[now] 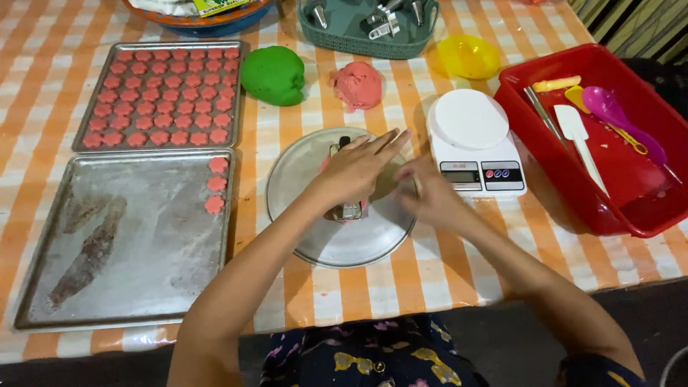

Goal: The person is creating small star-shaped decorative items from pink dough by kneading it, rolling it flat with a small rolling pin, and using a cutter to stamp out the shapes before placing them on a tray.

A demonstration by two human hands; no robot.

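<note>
Pink dough [342, 188] sits under the left hand [356, 170], whose flat, open fingers [387, 141] press a metal cutter [348, 210]. Right hand [428, 195] fingers curl beside it; I cannot tell if they hold anything.

cloth on my desk [444, 265]: orange and white checks
dough balls: one green [273, 74], one pink [357, 84]
cut cookies [163, 94]: pink
trays [154, 265]: bare grey metal
bowl [469, 56]: yellow
tub [573, 172]: red
scale [474, 140]: white
my clothing [373, 355]: dark, floral print
</note>
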